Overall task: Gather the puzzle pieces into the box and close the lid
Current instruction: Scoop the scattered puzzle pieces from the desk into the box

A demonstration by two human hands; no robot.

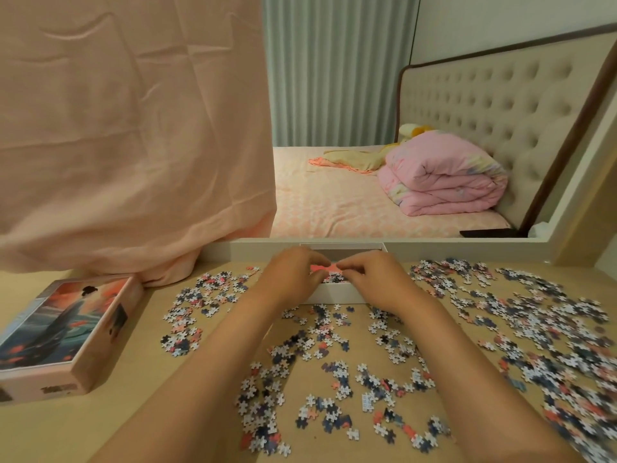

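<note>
A small clump of pink pieces (321, 269) is pinched between the left hand (289, 275) and right hand (371, 283) over the shallow white cardboard box (337, 294) at twelve o'clock. Most jigsaw pieces (521, 315) are left scattered from nine to three o'clock; the illustrated lid (63, 332) lies unused at nine o'clock.

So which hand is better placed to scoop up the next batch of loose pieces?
Probably the right hand: the densest spread of puzzle pieces lies on its side of the white box. The left hand has a thinner scatter nearby. Both hands are over the box, pinching pink pieces.
</note>
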